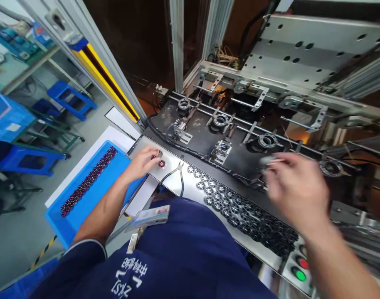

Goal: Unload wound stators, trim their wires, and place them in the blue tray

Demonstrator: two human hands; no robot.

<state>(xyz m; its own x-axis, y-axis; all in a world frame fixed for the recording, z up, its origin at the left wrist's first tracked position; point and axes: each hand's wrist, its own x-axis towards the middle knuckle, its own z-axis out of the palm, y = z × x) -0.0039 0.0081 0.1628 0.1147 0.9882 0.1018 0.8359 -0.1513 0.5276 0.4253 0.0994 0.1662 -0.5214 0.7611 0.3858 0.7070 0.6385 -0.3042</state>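
My left hand (pixel 142 162) is at the left end of the metal ledge, fingers pinched on a small round metal part (pixel 159 153). Just beside those fingertips, a red slotted disc (pixel 161 164) lies on the ledge. My right hand (pixel 297 189), smeared by motion, is over the machine bed at the right. Its thumb and fingers pinch a small grey round part (pixel 267 160), too blurred to make out fully. Near this hand is a ring-shaped fixture (pixel 267 141). Many dark slotted metal discs (pixel 236 209) lie in rows along the ledge between my hands.
Wire cutters (pixel 179 169) rest on the ledge. At left, a blue tray (pixel 105 191) holds rows of red-and-black slotted discs (pixel 90 178). More ring fixtures (pixel 220 120) stand along the machine rods. A button box (pixel 294 265) with red and green buttons is at lower right.
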